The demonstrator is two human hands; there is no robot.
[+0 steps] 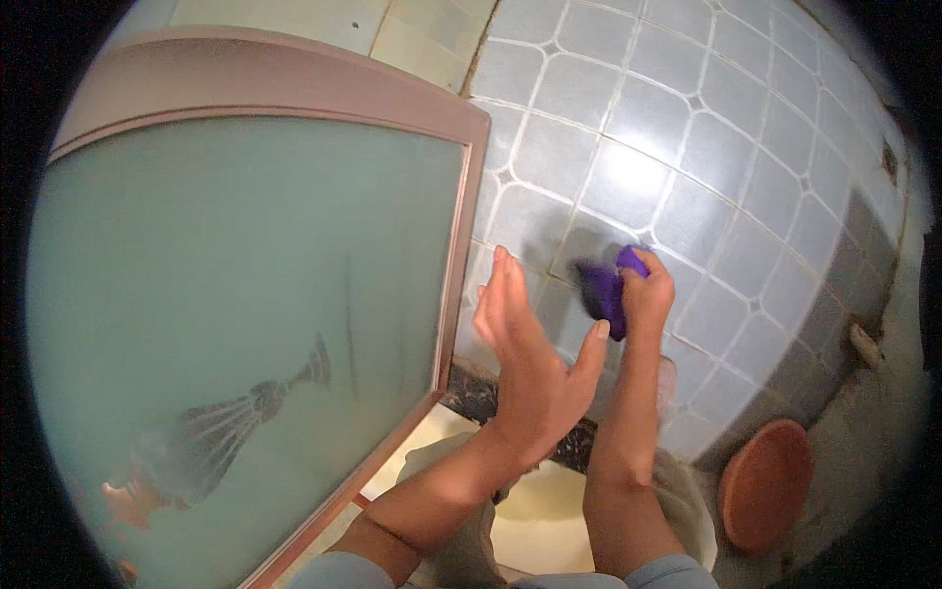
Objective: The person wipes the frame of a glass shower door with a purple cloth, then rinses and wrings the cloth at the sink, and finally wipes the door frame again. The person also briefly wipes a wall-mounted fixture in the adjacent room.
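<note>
My right hand point(647, 294) is closed around a purple object point(609, 291) with a dark side. Motion blur hides its exact kind; it may be a scrub brush or a cloth. It is held low over the grey tiled floor point(647, 103), though I cannot tell whether it touches the tiles. My left hand point(541, 368) holds nothing, with its fingers stretched forward and its thumb apart. That hand hovers between the door's edge and the purple object.
A door point(257, 243) with a greenish, patterned panel and a pinkish-brown frame fills the left side. Under my arms runs a dark speckled threshold point(471, 390). A reddish-brown round plastic item point(765, 486) stands at the lower right. By the right wall lies a small pale object point(865, 346).
</note>
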